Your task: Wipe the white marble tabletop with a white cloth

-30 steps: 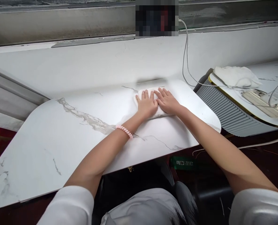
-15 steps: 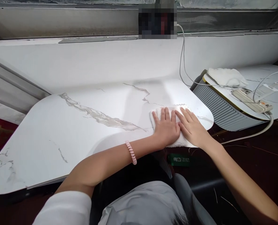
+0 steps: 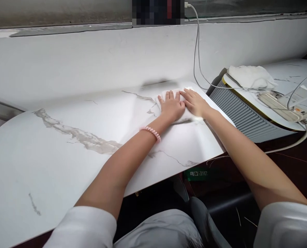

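Observation:
A white cloth (image 3: 186,115) lies on the white marble-patterned tabletop (image 3: 73,165), toward its far right part. Pressed flat on the cloth is my left hand (image 3: 172,107), fingers spread and pointing away from me. My right hand (image 3: 195,103) rests beside it, also flat with fingers stretched out, its fingertips close to the left thumb. Both palms cover most of the cloth, so only its edges and a strip below the hands show. A pink coiled band (image 3: 151,133) circles my left wrist.
To the right stands a ribbed grey-white cabinet (image 3: 229,108) carrying another white cloth (image 3: 251,76) and a power strip (image 3: 283,106). A white cable (image 3: 198,44) hangs down the wall (image 3: 91,62) behind the table. Under the table's front edge lies a green box (image 3: 197,174).
Both hands have slid the white cloth away from me across the tabletop, toward the wall. My arms are stretched further forward, and the camera view has shifted.

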`<state>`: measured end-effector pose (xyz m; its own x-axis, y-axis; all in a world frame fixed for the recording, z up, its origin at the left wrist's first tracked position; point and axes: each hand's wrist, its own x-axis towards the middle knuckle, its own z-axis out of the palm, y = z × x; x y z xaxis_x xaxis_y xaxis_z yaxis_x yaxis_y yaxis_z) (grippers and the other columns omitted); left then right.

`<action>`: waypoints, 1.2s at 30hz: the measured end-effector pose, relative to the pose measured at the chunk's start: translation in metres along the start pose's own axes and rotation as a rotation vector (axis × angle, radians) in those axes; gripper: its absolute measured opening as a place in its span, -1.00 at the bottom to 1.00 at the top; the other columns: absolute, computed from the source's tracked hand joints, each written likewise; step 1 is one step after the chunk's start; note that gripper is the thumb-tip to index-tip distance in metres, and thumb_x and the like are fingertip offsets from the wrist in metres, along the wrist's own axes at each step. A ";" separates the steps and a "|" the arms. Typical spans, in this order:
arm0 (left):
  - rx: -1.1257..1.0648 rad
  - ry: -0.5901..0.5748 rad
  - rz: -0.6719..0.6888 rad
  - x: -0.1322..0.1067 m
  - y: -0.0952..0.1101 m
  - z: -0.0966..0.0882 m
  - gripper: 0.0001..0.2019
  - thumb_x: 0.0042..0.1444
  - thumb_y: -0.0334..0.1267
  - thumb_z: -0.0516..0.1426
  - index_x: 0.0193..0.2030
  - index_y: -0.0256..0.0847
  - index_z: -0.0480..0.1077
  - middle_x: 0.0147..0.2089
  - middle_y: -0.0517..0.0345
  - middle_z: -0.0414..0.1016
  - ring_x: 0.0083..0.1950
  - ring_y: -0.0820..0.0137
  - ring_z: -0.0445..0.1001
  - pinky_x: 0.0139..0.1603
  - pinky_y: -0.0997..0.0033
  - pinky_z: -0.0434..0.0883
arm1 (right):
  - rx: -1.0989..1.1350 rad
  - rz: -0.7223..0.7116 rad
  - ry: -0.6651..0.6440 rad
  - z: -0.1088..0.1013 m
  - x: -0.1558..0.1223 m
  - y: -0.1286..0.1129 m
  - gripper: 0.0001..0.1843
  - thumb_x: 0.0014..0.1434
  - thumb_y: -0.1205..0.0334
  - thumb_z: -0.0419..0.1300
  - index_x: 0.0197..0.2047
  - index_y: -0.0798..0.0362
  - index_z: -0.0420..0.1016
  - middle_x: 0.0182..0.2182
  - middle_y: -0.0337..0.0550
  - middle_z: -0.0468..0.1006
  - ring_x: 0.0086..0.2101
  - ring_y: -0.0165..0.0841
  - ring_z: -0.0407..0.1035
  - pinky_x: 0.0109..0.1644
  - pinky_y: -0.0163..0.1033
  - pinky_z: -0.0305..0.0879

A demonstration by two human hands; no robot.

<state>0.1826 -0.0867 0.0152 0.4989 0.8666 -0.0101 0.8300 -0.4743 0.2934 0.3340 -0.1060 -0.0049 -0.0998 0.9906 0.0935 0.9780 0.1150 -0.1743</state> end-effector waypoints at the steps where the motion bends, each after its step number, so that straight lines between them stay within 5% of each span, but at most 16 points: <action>1: -0.002 0.020 -0.019 0.014 -0.001 0.001 -0.40 0.39 -0.16 -0.22 0.53 -0.26 -0.02 0.58 -0.11 -0.08 0.59 0.12 -0.17 0.52 -0.23 -0.21 | 0.019 -0.006 -0.001 -0.001 0.015 0.007 -0.36 0.43 0.11 -0.19 0.49 0.10 0.08 0.49 0.01 0.01 0.45 -0.05 -0.13 0.48 0.18 -0.14; 8: 0.017 0.087 -0.114 0.077 0.009 0.009 -0.41 0.39 -0.17 -0.25 0.52 -0.17 -0.01 0.58 -0.02 -0.04 0.59 0.12 -0.15 0.51 -0.21 -0.18 | 0.068 -0.065 0.037 -0.003 0.073 0.054 -0.38 0.41 0.12 -0.15 0.47 0.04 0.14 0.47 -0.05 0.08 0.43 -0.09 -0.04 0.46 0.17 -0.03; 16: 0.038 0.113 -0.098 0.089 0.020 0.015 -0.41 0.38 -0.19 -0.25 0.52 -0.21 0.00 0.57 -0.05 -0.03 0.58 0.13 -0.13 0.51 -0.22 -0.15 | 0.024 -0.115 0.090 -0.003 0.068 0.074 -0.37 0.43 0.03 -0.21 0.48 0.01 0.11 0.47 -0.05 0.08 0.41 -0.03 0.01 0.41 0.24 0.04; 21: 0.039 0.093 -0.064 0.061 0.035 0.021 -0.40 0.39 -0.17 -0.24 0.52 -0.26 0.00 0.58 -0.11 -0.07 0.59 0.11 -0.15 0.50 -0.27 -0.15 | -0.015 -0.088 0.073 -0.002 0.032 0.074 -0.33 0.43 0.01 -0.23 0.48 0.10 0.10 0.47 0.04 0.07 0.42 0.01 -0.01 0.44 0.27 -0.02; 26: 0.037 0.103 -0.014 0.011 0.064 0.031 -0.41 0.41 -0.16 -0.23 0.51 -0.30 0.02 0.57 -0.17 -0.03 0.58 0.08 -0.13 0.49 -0.32 -0.15 | -0.017 -0.031 0.088 -0.006 -0.031 0.068 -0.34 0.44 0.00 -0.26 0.48 0.05 0.12 0.47 -0.02 0.07 0.43 -0.06 -0.04 0.47 0.23 -0.05; 36: 0.001 0.087 0.156 -0.101 0.089 0.037 -0.43 0.43 -0.15 -0.20 0.50 -0.35 0.05 0.55 -0.26 0.00 0.57 0.03 -0.07 0.46 -0.39 -0.06 | -0.126 0.110 0.074 -0.015 -0.160 0.016 -0.32 0.44 0.00 -0.31 0.47 0.08 0.15 0.46 0.03 0.10 0.43 -0.10 -0.03 0.48 0.16 -0.03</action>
<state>0.2151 -0.2225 0.0074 0.5985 0.7923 0.1183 0.7443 -0.6046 0.2839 0.3683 -0.2641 -0.0081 0.0187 0.9880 0.1533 0.9979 -0.0090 -0.0634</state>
